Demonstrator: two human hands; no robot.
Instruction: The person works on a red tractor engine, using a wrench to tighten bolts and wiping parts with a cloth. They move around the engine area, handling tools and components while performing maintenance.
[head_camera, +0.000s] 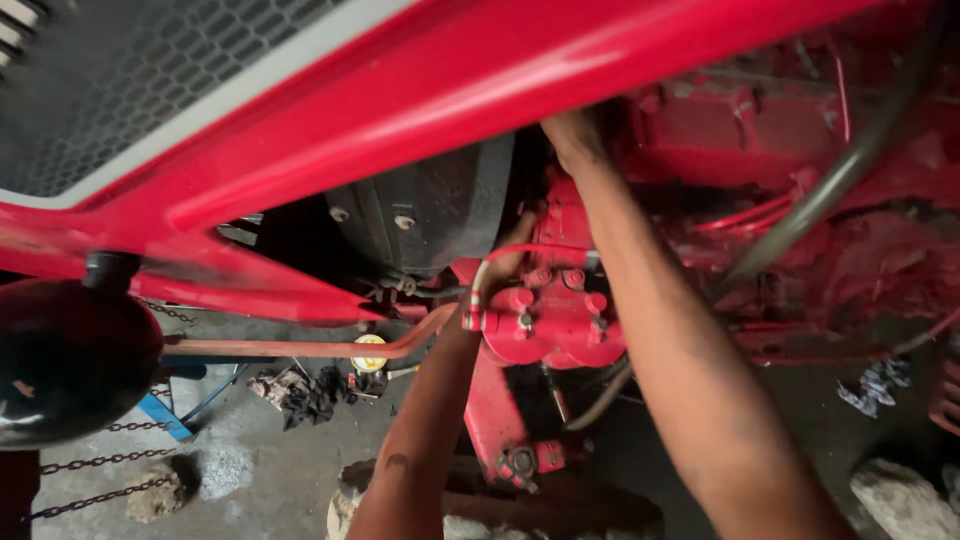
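- The red pump block (550, 320) sat bolted to the side of the red engine (800, 200), under the sloping red hood panel (450, 90) and above the concrete floor (250, 470).
- The left hand (510, 255) rested against the block's upper left, beside a thin red pipe (540, 250); its fingers curled round that edge, but whether they clamped anything could not be told.
- The right hand (572, 135) reached up behind the hood panel; its fingers were hidden, so open or closed could not be told.
- Judgement: the block looked like cast metal, heavy and rigid, its painted faces likely slick with oil.
- Judgement: the thin pipes and the grey hose (830, 180) looked bendable and poor to pull on; the solid body or bolt heads (560, 290) offered firmer purchase.
- A black rag pile (315, 395), a yellow-lidded tin (369, 353) and chains (100, 465) lay on the floor below.
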